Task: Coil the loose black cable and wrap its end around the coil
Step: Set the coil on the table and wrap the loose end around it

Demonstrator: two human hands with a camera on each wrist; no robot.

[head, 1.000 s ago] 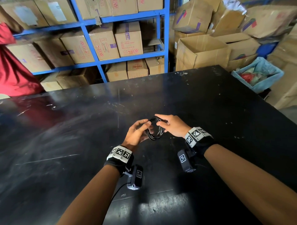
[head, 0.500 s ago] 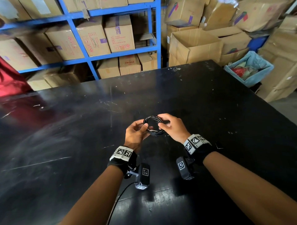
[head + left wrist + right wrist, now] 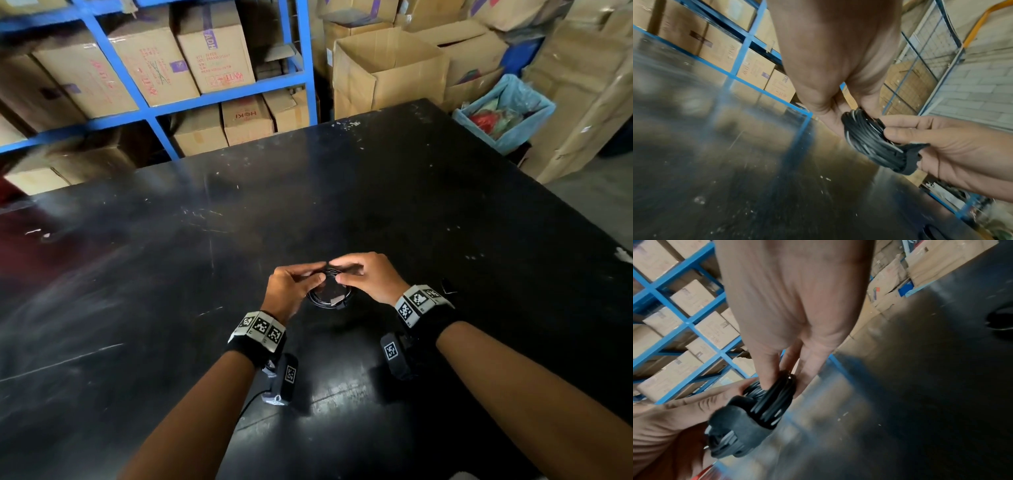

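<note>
"What did the things sit on?"
"A big black table (image 3: pixel 376 192). It was shiny, with white scratches."
"Did anything lie on it?"
"One small black thing (image 3: pixel 448 287), near the right side."

We wear black wristbands (image 3: pixel 255 346) faced with white, black-patterned marker tiles; our forearms are bare; small black cameras (image 3: pixel 283 378) with matching tags hang beneath each wrist.

Count: 1 black cable coil (image 3: pixel 326 297), many turns, exact number unclear. 1 dark strap (image 3: pixel 908 160) around coil. 2 hands: left hand (image 3: pixel 291 291), right hand (image 3: pixel 371 279), both on coil. 2 wristbands with markers. 1 black table (image 3: pixel 411 212). 1 blue shelving rack (image 3: pixel 137 102). Cardboard boxes: a dozen-plus, blur prevents exact count. 1 blue-lined bin (image 3: pixel 507 109).
</note>
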